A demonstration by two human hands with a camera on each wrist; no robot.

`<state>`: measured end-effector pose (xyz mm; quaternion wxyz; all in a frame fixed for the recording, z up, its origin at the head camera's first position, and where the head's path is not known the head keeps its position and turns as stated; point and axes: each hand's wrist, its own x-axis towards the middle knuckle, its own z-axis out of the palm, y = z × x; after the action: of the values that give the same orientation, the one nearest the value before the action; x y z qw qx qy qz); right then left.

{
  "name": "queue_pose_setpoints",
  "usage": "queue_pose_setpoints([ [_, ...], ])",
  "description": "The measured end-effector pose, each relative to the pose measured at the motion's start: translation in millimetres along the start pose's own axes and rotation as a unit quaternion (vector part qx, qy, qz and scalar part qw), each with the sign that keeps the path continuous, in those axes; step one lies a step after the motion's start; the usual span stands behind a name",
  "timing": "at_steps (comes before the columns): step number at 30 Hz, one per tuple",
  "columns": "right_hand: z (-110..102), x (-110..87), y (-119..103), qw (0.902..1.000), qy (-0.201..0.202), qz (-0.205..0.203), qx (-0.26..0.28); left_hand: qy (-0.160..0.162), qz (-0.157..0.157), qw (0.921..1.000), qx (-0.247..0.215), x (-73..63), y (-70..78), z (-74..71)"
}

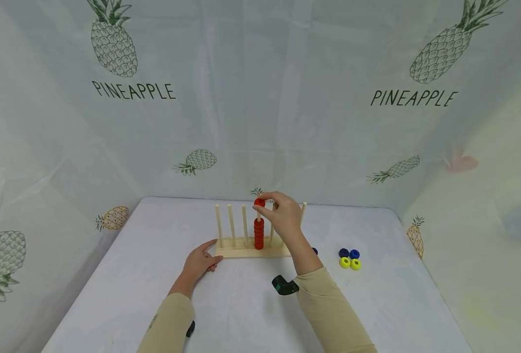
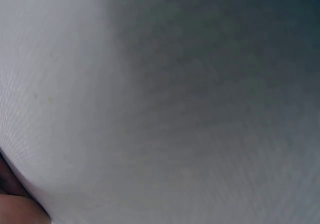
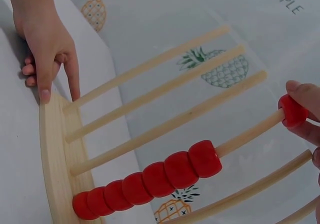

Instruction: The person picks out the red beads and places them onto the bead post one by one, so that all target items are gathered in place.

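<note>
A wooden peg rack (image 1: 238,253) with upright pegs stands on the table, and a stack of red beads (image 1: 258,234) fills the lower part of one middle peg. Between thumb and fingers, my right hand (image 1: 285,215) pinches another red bead (image 3: 293,111) at the top of that same peg, above the stack. My left hand (image 1: 197,264) holds the left end of the rack's base (image 3: 55,149), thumb on the near side and index finger on the far side. Part of the rack's right end is hidden by the right hand and forearm.
On the table right of the rack lie dark blue beads (image 1: 343,252) and yellow beads (image 1: 345,263) in a small group. Another dark bead (image 1: 315,250) shows partly beside the right forearm. A pineapple-print sheet (image 1: 260,122) hangs behind and around the table (image 1: 397,294).
</note>
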<state>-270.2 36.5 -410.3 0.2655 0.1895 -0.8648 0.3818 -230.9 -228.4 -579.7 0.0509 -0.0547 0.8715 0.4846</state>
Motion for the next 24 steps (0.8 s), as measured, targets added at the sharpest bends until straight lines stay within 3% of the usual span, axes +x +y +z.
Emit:
queue_pose_setpoints([
  [24,-1.4,2.8,-4.4,0.9956,-0.05,0.024,-0.075,0.001,0.004,1.0,0.007,-1.1,1.4,-0.1],
])
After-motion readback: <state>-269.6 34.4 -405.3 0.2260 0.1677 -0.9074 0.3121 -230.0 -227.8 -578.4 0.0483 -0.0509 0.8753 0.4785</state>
